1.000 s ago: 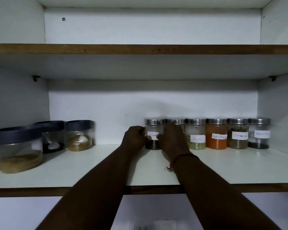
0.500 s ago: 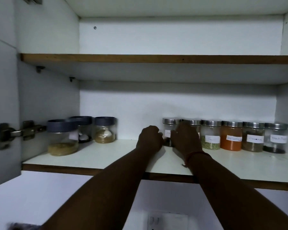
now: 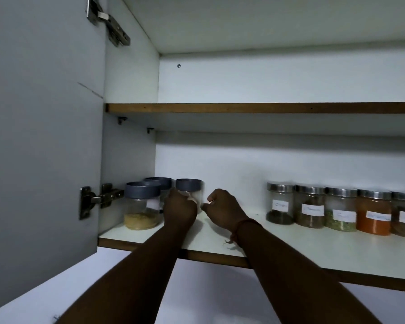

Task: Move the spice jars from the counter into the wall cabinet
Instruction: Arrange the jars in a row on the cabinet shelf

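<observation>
Clear glass spice jars (image 3: 310,208) wear shiny metal lids and paper labels; matt white shelf (image 3: 290,244).

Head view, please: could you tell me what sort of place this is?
Most likely a home kitchen, looking into an open wall cabinet: labelled spice jars with steel lids line the shelf, grey-lidded jars stand at its left end, and the door hangs open on hinges.

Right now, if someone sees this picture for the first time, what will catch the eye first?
First, the two dark forearms reaching up to the lower shelf, the left hand against a grey-lidded jar and the right hand curled just beside it. Next, the row of steel-lidded labelled spice jars at the right, where the bright orange jar stands out. The open door fills the left.
</observation>
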Demonstrator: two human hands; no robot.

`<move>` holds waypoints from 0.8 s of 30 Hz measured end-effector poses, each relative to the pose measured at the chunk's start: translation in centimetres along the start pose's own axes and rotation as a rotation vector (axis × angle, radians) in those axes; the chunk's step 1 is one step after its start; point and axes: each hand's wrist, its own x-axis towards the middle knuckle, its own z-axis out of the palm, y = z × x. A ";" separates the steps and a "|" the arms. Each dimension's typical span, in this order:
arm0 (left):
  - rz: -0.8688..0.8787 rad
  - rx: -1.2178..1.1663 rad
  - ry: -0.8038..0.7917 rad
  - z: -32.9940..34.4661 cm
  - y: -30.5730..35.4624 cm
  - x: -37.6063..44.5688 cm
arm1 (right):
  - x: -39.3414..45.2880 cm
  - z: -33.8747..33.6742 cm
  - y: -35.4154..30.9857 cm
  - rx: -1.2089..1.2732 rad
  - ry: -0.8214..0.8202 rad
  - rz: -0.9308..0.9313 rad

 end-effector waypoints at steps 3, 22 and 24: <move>-0.045 -0.126 -0.019 -0.6 -0.3 0.7 | 1.9 1.7 -0.7 0.066 -0.033 0.077; -0.251 -0.712 -0.372 -3.2 2.1 -2.0 | -1.6 -2.4 -1.0 0.631 0.119 0.093; -0.235 -0.825 -0.456 -3.2 3.6 -4.0 | -3.1 -4.6 -1.0 0.687 0.152 0.059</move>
